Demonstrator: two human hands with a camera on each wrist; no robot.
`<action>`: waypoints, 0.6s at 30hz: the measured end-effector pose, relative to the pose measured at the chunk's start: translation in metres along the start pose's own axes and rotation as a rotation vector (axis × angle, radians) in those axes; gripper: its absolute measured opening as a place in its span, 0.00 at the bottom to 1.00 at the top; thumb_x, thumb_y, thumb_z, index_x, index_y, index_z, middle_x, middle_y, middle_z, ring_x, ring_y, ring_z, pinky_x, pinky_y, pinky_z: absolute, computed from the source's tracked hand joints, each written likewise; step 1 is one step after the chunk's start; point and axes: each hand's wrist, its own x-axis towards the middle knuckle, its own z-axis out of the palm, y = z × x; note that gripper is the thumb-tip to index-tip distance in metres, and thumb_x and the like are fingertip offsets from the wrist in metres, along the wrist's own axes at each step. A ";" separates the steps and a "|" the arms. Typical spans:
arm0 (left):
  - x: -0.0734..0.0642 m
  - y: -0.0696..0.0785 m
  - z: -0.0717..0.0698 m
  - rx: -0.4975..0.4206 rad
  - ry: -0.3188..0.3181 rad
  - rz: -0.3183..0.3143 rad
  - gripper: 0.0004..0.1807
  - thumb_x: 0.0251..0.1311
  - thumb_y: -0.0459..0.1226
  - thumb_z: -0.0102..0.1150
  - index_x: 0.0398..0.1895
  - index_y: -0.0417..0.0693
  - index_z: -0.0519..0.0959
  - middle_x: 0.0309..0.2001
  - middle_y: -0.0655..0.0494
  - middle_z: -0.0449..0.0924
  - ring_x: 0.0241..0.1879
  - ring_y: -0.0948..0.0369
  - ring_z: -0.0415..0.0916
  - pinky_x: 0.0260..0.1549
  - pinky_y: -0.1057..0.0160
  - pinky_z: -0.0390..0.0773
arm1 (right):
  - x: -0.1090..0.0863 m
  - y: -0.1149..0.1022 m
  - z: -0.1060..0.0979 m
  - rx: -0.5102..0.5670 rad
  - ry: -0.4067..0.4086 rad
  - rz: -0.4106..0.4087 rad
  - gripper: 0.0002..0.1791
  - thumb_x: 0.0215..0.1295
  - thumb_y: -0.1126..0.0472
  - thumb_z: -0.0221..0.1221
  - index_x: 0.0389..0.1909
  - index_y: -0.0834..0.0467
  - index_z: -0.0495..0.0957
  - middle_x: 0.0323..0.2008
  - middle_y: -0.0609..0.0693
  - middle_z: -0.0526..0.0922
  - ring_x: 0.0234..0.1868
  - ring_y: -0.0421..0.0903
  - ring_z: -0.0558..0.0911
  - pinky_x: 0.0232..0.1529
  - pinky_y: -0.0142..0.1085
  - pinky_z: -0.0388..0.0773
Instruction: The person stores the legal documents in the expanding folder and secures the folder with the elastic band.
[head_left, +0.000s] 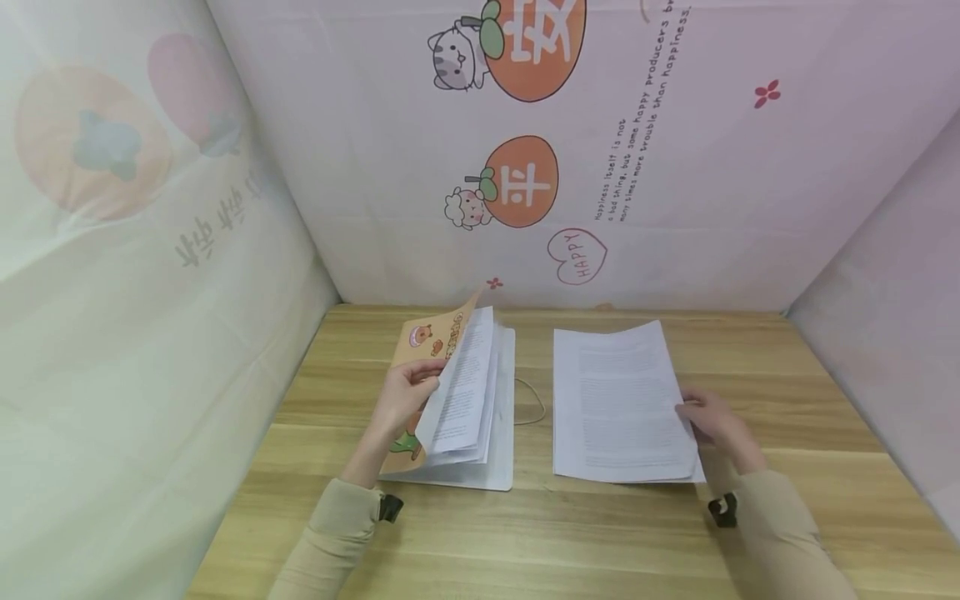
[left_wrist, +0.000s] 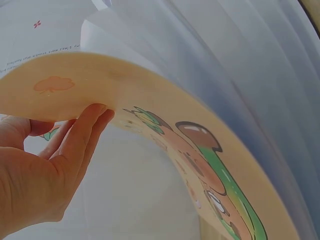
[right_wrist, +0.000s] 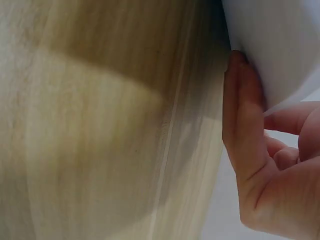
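My left hand (head_left: 405, 393) grips the orange cartoon-printed cover (head_left: 411, 357) of a folder at its free edge. The cover stands raised, and printed pages (head_left: 467, 387) show inside the folder. In the left wrist view, the cover (left_wrist: 155, 87) curves over, with the fingers of the left hand (left_wrist: 45, 175) against it. To the right, my right hand (head_left: 716, 423) pinches the right edge of a stack of printed sheets (head_left: 626, 400). The right wrist view has that hand (right_wrist: 265, 170) at the edge of the white paper (right_wrist: 280, 45), fingertips partly hidden by it.
A thin cord loop (head_left: 543, 403) extends from the folder's right edge onto the wooden table (head_left: 525, 542). White printed cloth (head_left: 697, 250) walls off the back and both sides. Dark devices (head_left: 390, 507) sit at both wrists.
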 end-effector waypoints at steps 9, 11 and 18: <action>0.000 0.002 -0.001 -0.026 -0.007 -0.006 0.21 0.57 0.27 0.52 0.55 0.38 0.81 0.53 0.40 0.84 0.49 0.56 0.81 0.41 0.71 0.78 | -0.005 -0.002 -0.004 0.133 -0.027 0.036 0.29 0.76 0.60 0.43 0.67 0.78 0.55 0.40 0.55 0.83 0.34 0.37 0.81 0.36 0.34 0.81; 0.001 0.001 0.000 -0.027 -0.005 -0.004 0.21 0.57 0.27 0.51 0.55 0.38 0.81 0.53 0.40 0.84 0.49 0.56 0.82 0.40 0.71 0.77 | -0.005 -0.002 -0.004 0.174 -0.033 0.037 0.30 0.76 0.60 0.43 0.67 0.78 0.53 0.37 0.48 0.83 0.33 0.35 0.81 0.35 0.33 0.81; 0.000 0.001 0.000 -0.025 -0.001 -0.011 0.21 0.57 0.28 0.51 0.55 0.39 0.81 0.52 0.41 0.85 0.49 0.56 0.82 0.40 0.71 0.78 | -0.005 -0.004 -0.003 0.205 -0.023 0.044 0.31 0.75 0.60 0.44 0.68 0.78 0.52 0.33 0.41 0.81 0.32 0.33 0.80 0.35 0.31 0.81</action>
